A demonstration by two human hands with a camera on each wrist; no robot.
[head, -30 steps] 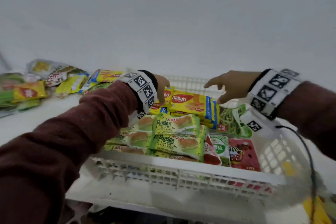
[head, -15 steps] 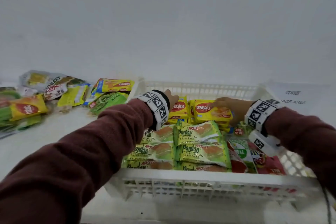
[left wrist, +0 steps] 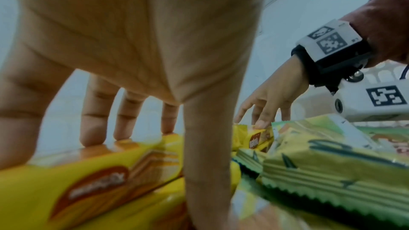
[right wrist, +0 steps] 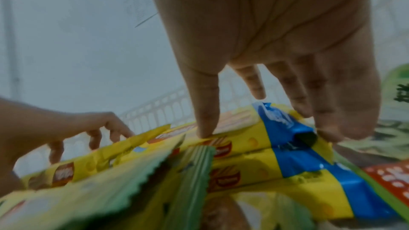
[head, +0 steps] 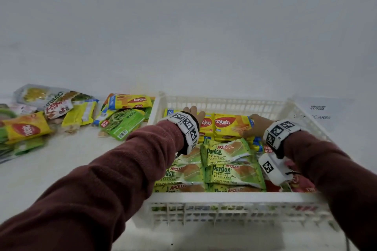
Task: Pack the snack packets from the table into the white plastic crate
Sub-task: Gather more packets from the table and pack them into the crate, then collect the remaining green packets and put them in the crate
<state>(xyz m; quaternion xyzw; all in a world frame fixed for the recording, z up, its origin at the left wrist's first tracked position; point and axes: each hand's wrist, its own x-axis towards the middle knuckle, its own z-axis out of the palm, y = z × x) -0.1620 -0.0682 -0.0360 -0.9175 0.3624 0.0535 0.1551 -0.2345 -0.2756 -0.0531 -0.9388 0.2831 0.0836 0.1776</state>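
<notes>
Nearest my body, the white plastic slatted crate (head: pixel 234 196) holds rows of green Pandan layer cake packets (head: pixel 226 154) against its front wall. Beyond them lie the yellow Nabati wafer packets (head: pixel 231 125), stacked toward the far wall. My left hand (head: pixel 194 113) rests on the left wafer packet with straight, spread fingers (left wrist: pixel 92 128), tips touching its top edge, gripping nothing. My right hand (head: pixel 256 125) presses the right wafer packet the same way, thumb on its face and fingers (right wrist: pixel 327 121) over its blue end. Farther left, on the white table (head: pixel 61 161), loose snack packets (head: pixel 120 122) remain in a heap outside the crate.
</notes>
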